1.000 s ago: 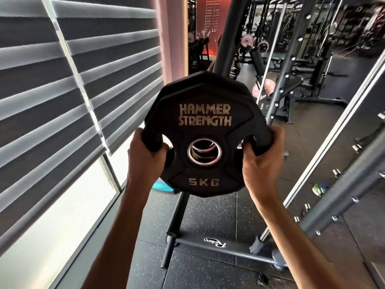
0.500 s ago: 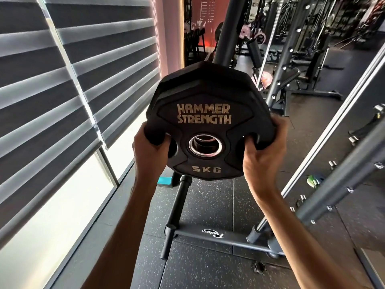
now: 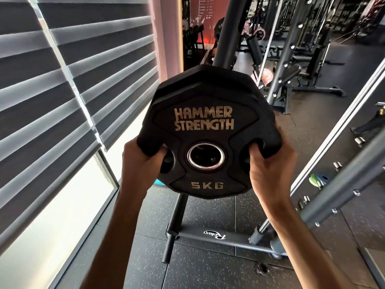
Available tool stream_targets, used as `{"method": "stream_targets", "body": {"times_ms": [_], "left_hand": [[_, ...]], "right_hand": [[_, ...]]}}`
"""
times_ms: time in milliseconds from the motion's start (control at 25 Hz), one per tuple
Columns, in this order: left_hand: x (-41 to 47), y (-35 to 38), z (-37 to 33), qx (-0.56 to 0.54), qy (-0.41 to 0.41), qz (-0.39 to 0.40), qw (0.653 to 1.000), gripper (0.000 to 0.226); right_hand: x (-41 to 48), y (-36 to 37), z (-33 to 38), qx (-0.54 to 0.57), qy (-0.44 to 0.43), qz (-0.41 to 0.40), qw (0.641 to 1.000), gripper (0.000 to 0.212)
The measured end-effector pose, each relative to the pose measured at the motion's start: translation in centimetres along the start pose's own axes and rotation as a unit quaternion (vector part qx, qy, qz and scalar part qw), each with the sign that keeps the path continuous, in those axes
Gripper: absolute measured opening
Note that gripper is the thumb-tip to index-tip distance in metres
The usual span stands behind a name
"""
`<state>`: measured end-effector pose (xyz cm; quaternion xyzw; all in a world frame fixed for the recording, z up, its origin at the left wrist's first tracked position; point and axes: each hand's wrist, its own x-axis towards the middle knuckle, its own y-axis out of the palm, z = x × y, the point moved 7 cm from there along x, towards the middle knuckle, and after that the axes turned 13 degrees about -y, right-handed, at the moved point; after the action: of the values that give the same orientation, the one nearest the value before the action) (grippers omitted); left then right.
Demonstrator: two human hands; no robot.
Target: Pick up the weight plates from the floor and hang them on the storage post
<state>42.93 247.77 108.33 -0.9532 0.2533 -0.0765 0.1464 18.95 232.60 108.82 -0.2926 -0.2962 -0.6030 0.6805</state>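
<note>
A: What is taking up the most room?

B: The striped window blinds are filling the whole left side, with bright glass showing beneath them. The dark speckled rubber floor is spreading across the bottom, and a grey rack frame is standing on it, its upright post rising behind the plate and its base bar carrying a white logo.

A: And the weight plate?

B: The black weight plate is hanging in the air at the middle of the view, in front of that upright, well above the floor. It is facing the camera, upright, reading HAMMER STRENGTH and 5KG in pale lettering, with a metal-ringed centre hole.

A: Is the hole sitting on a peg?

B: I cannot tell; something dark is showing through the hole, but it is unclear.

A: How are the hands doing?

B: The left hand is gripping the plate's lower left edge, fingers curling into the grip slot. The right hand is clutching the lower right edge the same way.

A: Anything smaller?

B: A small green and blue object is lying on the floor to the right, beyond a slanted grey bar.
</note>
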Motion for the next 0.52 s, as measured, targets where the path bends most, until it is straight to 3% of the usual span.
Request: {"method": "stream_targets", "body": {"times_ms": [360,520], "left_hand": [[0.0,0.6,-0.3,-0.072,-0.019,0.042,0.996,0.021],[1.1,-0.9,-2.7,-0.074,-0.013,0.033,0.997,0.021]], "right_hand": [[0.8,0.3,0.5,0.006,-0.004,0.033,0.999,0.074],[3.0,0.8,2.1,0.016,-0.035,0.031,0.999,0.068]]}}
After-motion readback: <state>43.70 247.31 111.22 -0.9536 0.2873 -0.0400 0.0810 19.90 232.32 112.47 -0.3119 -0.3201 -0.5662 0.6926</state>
